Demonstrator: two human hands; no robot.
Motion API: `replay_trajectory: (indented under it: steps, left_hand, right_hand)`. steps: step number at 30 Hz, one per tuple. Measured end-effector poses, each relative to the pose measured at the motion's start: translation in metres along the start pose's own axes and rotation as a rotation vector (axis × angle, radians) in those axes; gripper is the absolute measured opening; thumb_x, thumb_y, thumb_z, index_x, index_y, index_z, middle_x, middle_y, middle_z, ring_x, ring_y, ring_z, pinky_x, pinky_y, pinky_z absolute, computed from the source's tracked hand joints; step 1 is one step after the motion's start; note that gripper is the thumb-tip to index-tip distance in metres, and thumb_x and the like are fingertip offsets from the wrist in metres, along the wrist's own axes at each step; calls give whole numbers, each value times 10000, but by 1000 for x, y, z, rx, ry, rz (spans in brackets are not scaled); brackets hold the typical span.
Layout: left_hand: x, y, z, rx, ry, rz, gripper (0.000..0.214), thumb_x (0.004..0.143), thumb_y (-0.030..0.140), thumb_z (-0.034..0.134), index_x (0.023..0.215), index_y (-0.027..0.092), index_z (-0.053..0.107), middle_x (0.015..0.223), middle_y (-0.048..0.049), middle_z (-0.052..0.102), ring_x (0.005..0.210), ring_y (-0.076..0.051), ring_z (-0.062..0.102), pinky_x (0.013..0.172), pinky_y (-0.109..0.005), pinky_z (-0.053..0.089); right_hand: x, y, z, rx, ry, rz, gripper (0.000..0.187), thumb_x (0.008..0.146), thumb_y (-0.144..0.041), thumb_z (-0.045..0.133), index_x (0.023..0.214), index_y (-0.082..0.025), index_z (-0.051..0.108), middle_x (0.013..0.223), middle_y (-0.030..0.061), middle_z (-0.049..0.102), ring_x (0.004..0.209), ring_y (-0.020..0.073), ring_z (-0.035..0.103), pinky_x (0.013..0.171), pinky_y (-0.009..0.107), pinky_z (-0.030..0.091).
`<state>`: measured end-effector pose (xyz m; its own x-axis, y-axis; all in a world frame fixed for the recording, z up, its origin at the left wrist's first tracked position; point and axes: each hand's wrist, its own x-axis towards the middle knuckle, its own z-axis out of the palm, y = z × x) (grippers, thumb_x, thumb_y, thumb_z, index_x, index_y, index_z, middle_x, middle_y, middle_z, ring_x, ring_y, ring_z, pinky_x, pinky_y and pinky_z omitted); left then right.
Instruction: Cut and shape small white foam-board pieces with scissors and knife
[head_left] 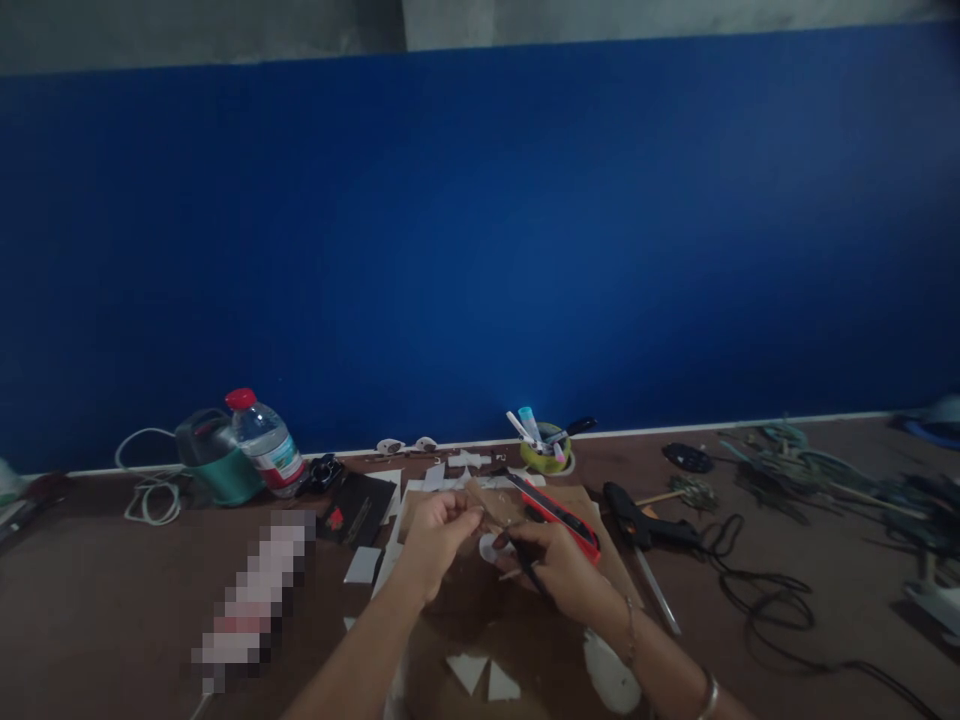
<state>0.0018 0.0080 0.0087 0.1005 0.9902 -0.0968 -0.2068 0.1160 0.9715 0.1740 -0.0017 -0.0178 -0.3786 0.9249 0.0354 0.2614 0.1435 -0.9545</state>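
My left hand (439,540) is closed in a pinch on a small brown piece (475,492) that looks like cardboard. Closed around a slim dark tool (531,568) is my right hand (566,570); the tool's tip comes close to the brown piece, and its exact kind is too blurred to tell. A white rounded piece (491,547) shows between the hands, partly covered by the right fingers. Just beyond the right hand lies a red and black utility knife (562,522). White triangular pieces (504,683) rest nearer me.
At the left stand a water bottle (271,447) and a teal container (225,477). A yellow-green holder (545,455) with pens is at the back. To the right lie a black glue gun (649,520), its cord (776,595) and tangled greenish stems (810,470). A blue partition (480,250) rises behind.
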Motion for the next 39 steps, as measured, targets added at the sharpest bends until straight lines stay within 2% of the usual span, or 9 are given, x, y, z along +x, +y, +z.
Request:
replay_trajectory:
  steps: [8, 14, 17, 21, 24, 27, 30, 34, 39]
  left_hand:
    - [0, -2, -2, 131, 1, 44, 157, 649, 268, 701, 668, 133, 624, 601, -17, 642, 573, -130, 548, 568, -230, 377]
    - [-3, -4, 3, -49, -31, -28, 220, 628, 306, 731, 676, 131, 607, 600, -20, 644, 530, -117, 538, 568, -239, 400]
    - [-3, -1, 3, -69, -49, -30, 211, 622, 296, 733, 639, 135, 597, 576, -8, 627, 529, -111, 534, 579, -237, 407]
    - [2, -1, -4, 23, -65, 4, 155, 651, 265, 703, 688, 143, 615, 669, -16, 657, 664, -145, 592, 679, -254, 436]
    - [6, -3, -12, 165, -45, 34, 117, 708, 262, 648, 727, 149, 620, 693, -19, 664, 689, -155, 597, 685, -261, 434]
    - [7, -6, -13, 208, -35, 56, 104, 717, 251, 628, 712, 149, 614, 677, -22, 664, 671, -159, 595, 663, -260, 429]
    - [3, -3, -8, 181, -18, 45, 116, 697, 256, 644, 675, 148, 607, 650, -21, 663, 644, -155, 590, 634, -250, 422]
    - [-1, 3, -1, 140, -12, 44, 128, 669, 255, 668, 632, 148, 609, 598, -4, 640, 599, -134, 567, 605, -231, 410]
    - [-3, 5, 2, 19, 1, 26, 136, 633, 245, 710, 620, 140, 625, 580, 6, 614, 565, -108, 537, 578, -213, 401]
  right_hand:
    - [-1, -6, -1, 11, -22, 12, 239, 680, -295, 711, 848, -125, 724, 749, 44, 688, 713, 200, 606, 615, 243, 460]
    - [-1, -6, 2, 12, 18, 2, 237, 713, -298, 684, 863, -121, 734, 774, 57, 703, 735, 215, 622, 650, 262, 475]
    - [0, -3, 1, 12, 23, 23, 262, 699, -319, 693, 866, -122, 736, 756, 53, 707, 712, 211, 626, 621, 253, 466]
    - [1, 1, 1, 6, 33, 61, 252, 676, -314, 695, 834, -120, 727, 713, 42, 699, 651, 188, 609, 553, 230, 436]
    - [2, 2, 1, -49, 27, 39, 220, 693, -317, 678, 777, -119, 721, 680, 38, 685, 630, 176, 595, 542, 224, 425]
    - [2, -1, 0, -80, 13, 33, 220, 698, -326, 677, 776, -125, 719, 679, 37, 680, 630, 176, 588, 532, 223, 420]
    - [1, -6, 0, -14, -27, 13, 235, 699, -328, 683, 824, -130, 708, 725, 36, 686, 664, 179, 593, 570, 230, 440]
    - [1, -7, 0, -18, -14, 17, 240, 707, -349, 680, 796, -127, 701, 684, 27, 670, 648, 173, 584, 575, 231, 444]
    - [1, -2, 2, 22, -17, 48, 323, 686, -387, 700, 868, -121, 722, 691, 42, 682, 658, 189, 604, 574, 237, 463]
